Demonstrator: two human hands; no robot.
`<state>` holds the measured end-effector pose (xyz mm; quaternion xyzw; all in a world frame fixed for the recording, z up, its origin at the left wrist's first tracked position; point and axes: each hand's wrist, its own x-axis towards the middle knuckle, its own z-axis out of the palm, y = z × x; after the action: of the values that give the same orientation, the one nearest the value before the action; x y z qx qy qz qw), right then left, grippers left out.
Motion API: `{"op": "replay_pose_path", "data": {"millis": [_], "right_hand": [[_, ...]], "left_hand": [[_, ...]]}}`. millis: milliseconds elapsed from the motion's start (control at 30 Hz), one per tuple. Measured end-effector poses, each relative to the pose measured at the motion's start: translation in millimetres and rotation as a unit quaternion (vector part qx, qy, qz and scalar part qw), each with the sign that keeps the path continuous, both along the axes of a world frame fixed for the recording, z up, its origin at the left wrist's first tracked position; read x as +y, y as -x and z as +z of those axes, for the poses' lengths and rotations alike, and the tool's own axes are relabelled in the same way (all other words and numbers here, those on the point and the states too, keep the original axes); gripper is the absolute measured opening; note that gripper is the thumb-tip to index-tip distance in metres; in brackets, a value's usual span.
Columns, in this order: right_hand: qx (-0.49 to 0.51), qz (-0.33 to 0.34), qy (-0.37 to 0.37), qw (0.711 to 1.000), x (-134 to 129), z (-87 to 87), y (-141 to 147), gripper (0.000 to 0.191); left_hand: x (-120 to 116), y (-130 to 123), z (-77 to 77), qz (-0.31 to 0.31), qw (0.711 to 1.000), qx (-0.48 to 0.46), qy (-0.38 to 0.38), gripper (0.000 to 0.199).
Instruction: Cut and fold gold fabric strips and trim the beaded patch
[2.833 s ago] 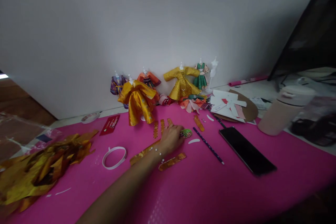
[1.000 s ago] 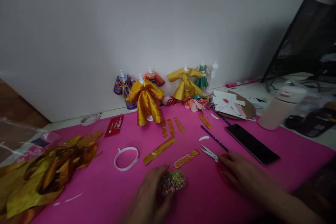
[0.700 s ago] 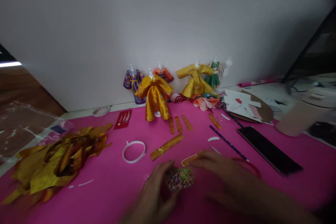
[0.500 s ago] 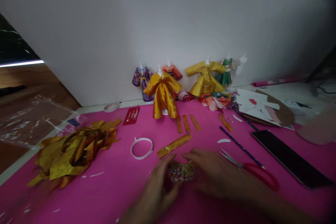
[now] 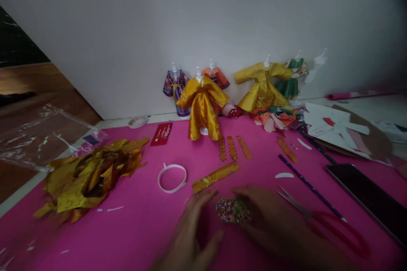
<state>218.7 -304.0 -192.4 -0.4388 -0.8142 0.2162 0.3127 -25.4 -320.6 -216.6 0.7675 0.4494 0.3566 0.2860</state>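
A small oval object with multicoloured specks (image 5: 233, 210) lies on the pink surface (image 5: 127, 241) between my two hands. My left hand (image 5: 193, 228) is just left of it, thumb and fingers apart, with a gap to the object. From the right, my right hand (image 5: 263, 211) meets the object's right edge; its fingertips are blurred and partly hidden, so its grip is unclear. Above my hands lies a gold fabric strip (image 5: 215, 176). A white ring (image 5: 172, 178) sits to the left, and red-handled scissors (image 5: 324, 218) lie to the right.
Gold fabric scraps (image 5: 92, 178) are heaped at left. Small dressed forms stand along the wall, including one in a gold robe (image 5: 203, 108). At right are a dark pencil (image 5: 311, 187), a black phone (image 5: 365, 199) and paper pieces (image 5: 330, 125). A red card (image 5: 161, 134) lies behind the ring.
The view has shifted, spreading the right-hand items outward. My left hand has come away from the speckled object, leaving a gap, while my right hand stays beside it.
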Motion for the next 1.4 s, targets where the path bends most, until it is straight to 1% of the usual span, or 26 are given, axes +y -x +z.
{"op": "replay_pose_path", "data": {"millis": [100,167,233,467,600,667,767,833,933,1000,1067,1167,1267,1400], "right_hand": [[-0.013,0.000,-0.003,1.000,-0.8,-2.3,-2.3,0.047],[-0.018,-0.006,0.007,1.000,-1.8,-2.3,-1.9,0.045],[-0.019,-0.015,0.022,0.999,-2.9,-1.4,-0.1,0.043],[0.010,0.013,0.078,0.997,-4.9,1.0,4.2,0.046],[-0.015,-0.020,0.047,0.999,-1.3,1.7,0.8,0.042],[-0.015,-0.028,0.037,0.999,0.8,2.0,-1.5,0.042],[-0.001,-0.041,0.051,0.998,4.2,2.1,-5.3,0.042],[0.008,-0.065,0.057,0.996,6.7,1.7,-8.3,0.041],[0.016,-0.091,0.057,0.994,10.3,0.9,-12.2,0.039],[0.023,-0.096,0.060,0.993,11.9,0.5,-13.8,0.037],[0.030,-0.094,0.064,0.993,12.5,0.1,-14.3,0.037],[0.036,-0.093,0.068,0.993,12.1,-0.1,-14.2,0.037],[0.039,-0.093,0.070,0.992,11.3,0.9,-13.8,0.038],[0.038,-0.094,0.068,0.993,10.2,3.7,-13.1,0.037]], "left_hand": [[3.6,1.9,0.7,0.063,0.998,-0.014,-0.024,0.047],[4.9,2.0,0.7,0.084,0.996,-0.024,-0.035,0.040],[4.9,1.2,1.4,0.085,0.995,-0.023,-0.039,0.038],[4.3,-2.1,9.3,0.077,0.996,-0.006,-0.049,0.034],[5.8,-3.6,14.3,0.085,0.995,0.000,-0.054,0.033],[6.4,-4.8,17.2,0.085,0.995,0.000,-0.057,0.029],[7.2,-5.4,22.6,0.048,0.995,0.003,-0.086,0.018],[7.5,-4.3,26.8,-0.008,0.991,0.035,-0.127,0.017],[7.4,-1.7,33.6,-0.099,0.969,0.128,-0.186,0.027],[7.2,-1.0,37.2,-0.131,0.950,0.185,-0.217,0.034],[7.1,-1.6,38.8,-0.140,0.935,0.228,-0.235,0.036],[6.9,-3.4,37.8,-0.158,0.924,0.262,-0.229,0.037],[4.5,-4.1,37.7,-0.172,0.921,0.266,-0.225,0.038],[-0.8,-5.8,44.0,-0.179,0.914,0.272,-0.241,0.040]]}}
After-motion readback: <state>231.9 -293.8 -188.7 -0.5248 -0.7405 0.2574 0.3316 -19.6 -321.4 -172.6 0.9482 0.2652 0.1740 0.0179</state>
